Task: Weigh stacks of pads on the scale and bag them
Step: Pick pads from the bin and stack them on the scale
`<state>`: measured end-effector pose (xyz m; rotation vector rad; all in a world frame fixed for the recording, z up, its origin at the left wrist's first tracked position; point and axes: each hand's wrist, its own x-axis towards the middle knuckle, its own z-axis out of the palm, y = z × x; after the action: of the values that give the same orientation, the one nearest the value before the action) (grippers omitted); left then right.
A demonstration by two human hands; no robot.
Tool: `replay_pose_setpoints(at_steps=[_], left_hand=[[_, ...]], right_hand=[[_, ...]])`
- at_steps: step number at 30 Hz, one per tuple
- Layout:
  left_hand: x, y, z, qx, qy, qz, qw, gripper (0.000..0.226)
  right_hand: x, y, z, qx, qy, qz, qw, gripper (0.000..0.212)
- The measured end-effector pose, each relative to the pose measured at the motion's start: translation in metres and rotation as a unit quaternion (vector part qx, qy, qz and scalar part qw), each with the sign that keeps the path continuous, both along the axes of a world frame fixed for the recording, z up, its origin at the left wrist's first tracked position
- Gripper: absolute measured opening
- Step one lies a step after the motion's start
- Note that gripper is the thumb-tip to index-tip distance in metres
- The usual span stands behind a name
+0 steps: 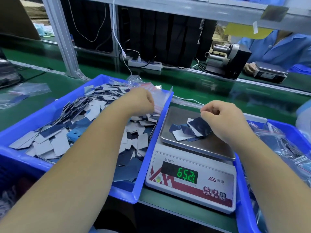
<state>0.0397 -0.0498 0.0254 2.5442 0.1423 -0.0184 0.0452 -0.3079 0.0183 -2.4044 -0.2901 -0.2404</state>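
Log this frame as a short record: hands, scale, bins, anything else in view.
left hand: over the left blue bin, gripping clear zip bags
right hand: above the scale pan, fingers curled, contents not clear
scale: display reads 65.21
pads on scale: small loose pile of dark blue and white pads
left blue bin contents: loose pads
right blue bin: filled bags
background: second person in blue at another scale
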Motion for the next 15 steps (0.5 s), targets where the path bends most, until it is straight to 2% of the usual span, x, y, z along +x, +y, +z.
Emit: replay_pose_setpoints(at_steps=[2,4,6,9,15], left_hand=[[-0.007,0.006,0.005,0.074,0.088,-0.062,0.992,0.009],[-0.013,0.006,0.008,0.112,0.166,-0.123,0.972,0.023],[-0.015,0.005,0.008,0.137,0.207,-0.156,0.956,0.038],[-0.015,0.000,0.005,0.183,0.228,-0.163,0.942,0.050],[-0.012,0.000,-0.002,0.161,0.227,-0.153,0.948,0.044]], right_hand=[[0.000,0.001,0.000,-0.004,0.001,0.000,1.000,0.015],[-0.001,0.002,-0.001,-0.008,0.004,0.004,1.000,0.016],[-0.001,0.002,-0.001,-0.010,0.005,0.007,1.000,0.016],[-0.001,0.002,-0.001,-0.014,0.009,0.003,1.000,0.016],[-0.003,0.002,0.000,-0.012,0.007,0.010,1.000,0.017]])
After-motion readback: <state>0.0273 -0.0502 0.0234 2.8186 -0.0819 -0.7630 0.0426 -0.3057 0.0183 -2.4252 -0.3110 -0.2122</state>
